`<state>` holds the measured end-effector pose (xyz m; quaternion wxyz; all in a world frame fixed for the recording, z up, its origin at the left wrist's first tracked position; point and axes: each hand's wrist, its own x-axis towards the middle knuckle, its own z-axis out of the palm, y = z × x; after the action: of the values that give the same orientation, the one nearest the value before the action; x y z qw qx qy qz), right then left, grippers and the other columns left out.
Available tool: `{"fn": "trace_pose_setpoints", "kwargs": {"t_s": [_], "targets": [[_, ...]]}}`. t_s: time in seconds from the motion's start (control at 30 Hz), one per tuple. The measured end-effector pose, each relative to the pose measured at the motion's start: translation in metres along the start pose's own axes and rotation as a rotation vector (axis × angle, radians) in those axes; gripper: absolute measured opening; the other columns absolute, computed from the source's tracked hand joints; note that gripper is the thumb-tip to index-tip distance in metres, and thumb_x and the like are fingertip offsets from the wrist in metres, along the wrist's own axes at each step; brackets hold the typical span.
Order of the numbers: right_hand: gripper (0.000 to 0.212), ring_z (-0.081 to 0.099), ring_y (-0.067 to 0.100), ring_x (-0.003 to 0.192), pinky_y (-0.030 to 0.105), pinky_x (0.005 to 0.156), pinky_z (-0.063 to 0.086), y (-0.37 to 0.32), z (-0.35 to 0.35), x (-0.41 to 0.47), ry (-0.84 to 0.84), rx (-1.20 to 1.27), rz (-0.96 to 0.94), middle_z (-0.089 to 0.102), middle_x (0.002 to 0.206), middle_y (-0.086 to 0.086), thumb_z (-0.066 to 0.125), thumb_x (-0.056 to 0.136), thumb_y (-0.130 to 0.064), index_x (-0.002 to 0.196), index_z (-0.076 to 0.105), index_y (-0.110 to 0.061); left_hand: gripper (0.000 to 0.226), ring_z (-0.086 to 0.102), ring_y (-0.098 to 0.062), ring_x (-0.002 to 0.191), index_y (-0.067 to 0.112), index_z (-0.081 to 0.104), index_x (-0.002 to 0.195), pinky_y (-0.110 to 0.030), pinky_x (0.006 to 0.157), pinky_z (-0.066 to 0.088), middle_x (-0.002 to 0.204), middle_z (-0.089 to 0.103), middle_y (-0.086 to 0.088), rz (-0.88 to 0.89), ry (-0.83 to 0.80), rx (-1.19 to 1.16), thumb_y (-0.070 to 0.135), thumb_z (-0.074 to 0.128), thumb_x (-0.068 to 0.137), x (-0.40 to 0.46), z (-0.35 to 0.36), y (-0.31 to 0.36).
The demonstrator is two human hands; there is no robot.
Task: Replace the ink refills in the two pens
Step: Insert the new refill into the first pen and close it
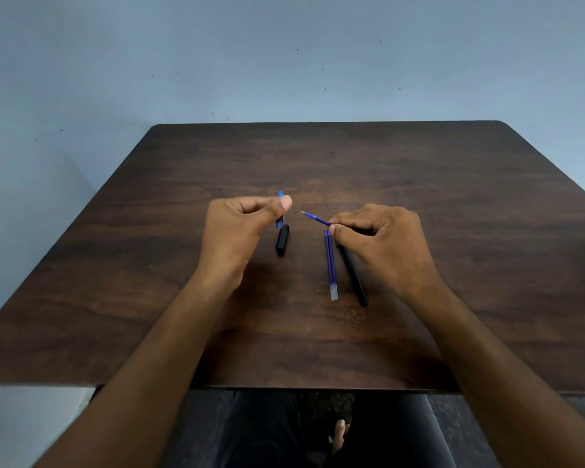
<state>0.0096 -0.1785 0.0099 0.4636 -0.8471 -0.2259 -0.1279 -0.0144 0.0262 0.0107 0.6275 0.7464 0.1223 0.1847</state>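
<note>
My left hand (242, 228) is closed around a blue pen piece (280, 221), which pokes out above and below my fingers. Just below it a short black pen cap (282, 239) lies on the table. My right hand (382, 244) pinches a thin blue ink refill (314, 218) with its fine tip pointing left toward my left hand. Two blue refills (331, 265) with clear ends lie side by side on the table beneath my right hand. A long black pen barrel (353, 275) lies just right of them, its upper end hidden under my fingers.
The dark wooden table (453, 197) stands against a blue-grey wall, its near edge above my lap. My legs in dark trousers and a bare foot (339, 435) show below the table edge.
</note>
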Motion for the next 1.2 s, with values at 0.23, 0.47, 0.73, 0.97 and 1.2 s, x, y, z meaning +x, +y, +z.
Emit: {"fn": "trace_pose_setpoints", "kwargs": {"t_s": [0.23,0.47,0.73,0.97,1.2], "targets": [[0.012,0.070,0.015,0.075,0.041,0.072,0.056,0.001,0.002,0.001,-0.005,-0.043,-0.009,0.076,0.076,0.001,0.073,0.085,-0.018,0.090,0.082,-0.025,0.029,0.066,-0.001,0.067,0.026,0.078,0.082,-0.017,0.060,0.051,0.070,0.071,0.011,-0.042,-0.096,0.658,0.045,0.089,0.064,-0.004,0.001,0.000],[0.010,0.069,0.010,0.076,0.035,0.071,0.057,0.002,0.004,0.000,-0.010,-0.051,-0.022,0.075,0.076,-0.005,0.074,0.085,-0.019,0.091,0.082,-0.024,0.038,0.060,-0.009,0.074,0.032,0.057,0.067,-0.025,0.058,0.047,0.079,0.066,0.008,-0.077,-0.092,0.902,0.053,0.088,0.061,-0.004,0.015,-0.010],[0.013,0.066,0.006,0.079,0.021,0.068,0.052,0.003,0.004,-0.001,-0.031,-0.064,-0.003,0.073,0.076,-0.010,0.075,0.086,-0.019,0.096,0.081,-0.024,0.040,0.043,-0.002,0.061,0.029,0.054,0.062,-0.022,0.045,0.029,0.071,0.058,0.009,-0.103,-0.135,0.991,0.055,0.085,0.064,-0.005,0.026,-0.013],[0.012,0.070,0.011,0.078,0.036,0.075,0.058,0.002,0.004,-0.003,-0.036,-0.069,0.017,0.076,0.080,-0.001,0.075,0.086,-0.021,0.097,0.081,-0.023,0.041,0.055,-0.007,0.066,0.027,0.058,0.063,-0.026,0.051,0.042,0.065,0.060,0.008,-0.003,-0.071,0.938,0.061,0.080,0.065,-0.012,0.020,-0.010],[0.012,0.066,0.009,0.073,0.012,0.063,0.046,0.001,0.007,0.001,-0.011,-0.056,-0.006,0.071,0.072,-0.010,0.074,0.087,-0.021,0.097,0.081,-0.024,0.024,0.063,0.003,0.055,0.027,0.073,0.068,-0.013,0.051,0.047,0.060,0.070,0.015,0.068,0.020,0.351,0.048,0.086,0.066,-0.028,0.014,0.001]]}}
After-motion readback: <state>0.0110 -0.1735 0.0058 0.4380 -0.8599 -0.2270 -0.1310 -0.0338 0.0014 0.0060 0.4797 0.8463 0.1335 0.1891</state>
